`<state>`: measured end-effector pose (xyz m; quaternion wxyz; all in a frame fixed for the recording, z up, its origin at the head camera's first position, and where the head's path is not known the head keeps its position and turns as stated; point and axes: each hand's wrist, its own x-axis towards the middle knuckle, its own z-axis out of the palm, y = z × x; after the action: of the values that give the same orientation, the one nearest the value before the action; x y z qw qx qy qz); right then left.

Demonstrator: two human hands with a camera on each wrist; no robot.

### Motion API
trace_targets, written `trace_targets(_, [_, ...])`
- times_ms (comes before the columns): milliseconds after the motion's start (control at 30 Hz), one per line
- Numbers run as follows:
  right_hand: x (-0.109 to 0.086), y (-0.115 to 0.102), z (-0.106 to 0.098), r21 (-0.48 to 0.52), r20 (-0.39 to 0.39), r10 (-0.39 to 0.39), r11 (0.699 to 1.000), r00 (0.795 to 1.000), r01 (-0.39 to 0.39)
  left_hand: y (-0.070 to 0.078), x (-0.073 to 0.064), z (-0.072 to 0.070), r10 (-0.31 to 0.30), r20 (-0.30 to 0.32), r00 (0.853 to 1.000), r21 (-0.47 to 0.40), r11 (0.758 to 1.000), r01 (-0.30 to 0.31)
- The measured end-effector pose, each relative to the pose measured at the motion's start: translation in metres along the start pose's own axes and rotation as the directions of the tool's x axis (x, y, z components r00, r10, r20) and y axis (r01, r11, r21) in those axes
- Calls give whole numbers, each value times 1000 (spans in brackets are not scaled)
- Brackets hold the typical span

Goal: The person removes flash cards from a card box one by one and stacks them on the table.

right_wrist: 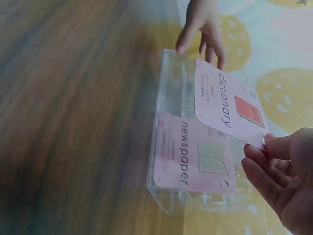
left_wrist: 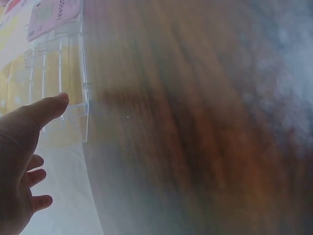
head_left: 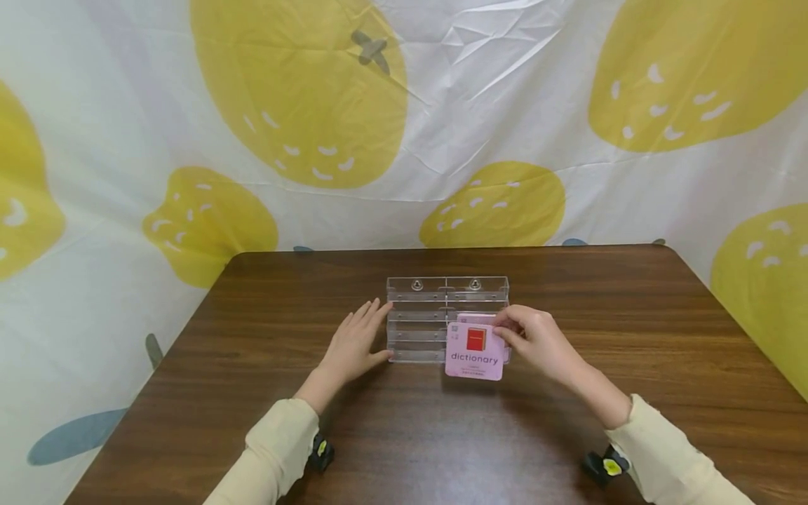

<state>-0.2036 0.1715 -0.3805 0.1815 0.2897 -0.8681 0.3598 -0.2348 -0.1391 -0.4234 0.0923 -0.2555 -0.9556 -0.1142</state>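
Observation:
A pink flash card reading "dictionary" [head_left: 475, 351], with a red book drawn on it, is pinched at its corner between thumb and finger of my right hand [head_left: 536, 344]. Behind it, a second pink card reading "newspaper" [right_wrist: 195, 156] stands in the right side of a clear acrylic rack [head_left: 416, 315]. The dictionary card is in front of the rack, apart from the newspaper card in the right wrist view. My left hand [head_left: 355, 344] rests with spread fingers against the rack's left edge, its thumb [left_wrist: 51, 108] by the lower corner.
The rack has several tiers in two columns and two round fittings along its top. It stands on a brown wooden table [head_left: 284, 294]. A white cloth with yellow lemons [head_left: 303, 91] hangs behind the table. Black devices [head_left: 322, 452] sit at both wrists.

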Motion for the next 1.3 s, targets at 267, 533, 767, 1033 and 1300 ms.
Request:
trace_targets(267, [-7, -8, 10, 69, 71, 37, 997, 997, -42, 2, 1, -2, 7, -1, 1000, 9, 1000, -7])
trace_targets(533, [-17, -16, 19, 151, 179, 121, 977, 976, -149, 3, 1, -1, -3, 8, 1000, 15, 1000, 3])
trace_targets(767, [-22, -20, 28, 228, 276, 175, 943, 945, -242, 4, 2, -2, -9, 5, 1000, 2, 1000, 9])
trace_targets(1033, [-25, -23, 40, 300, 388, 216, 890, 896, -345, 1, 2, 1, -24, 6, 1000, -1, 1000, 24])
trace_targets(1300, [-29, -19, 49, 326, 454, 208, 867, 866, -378, 1, 1, 1, -28, 12, 1000, -4, 1000, 28])
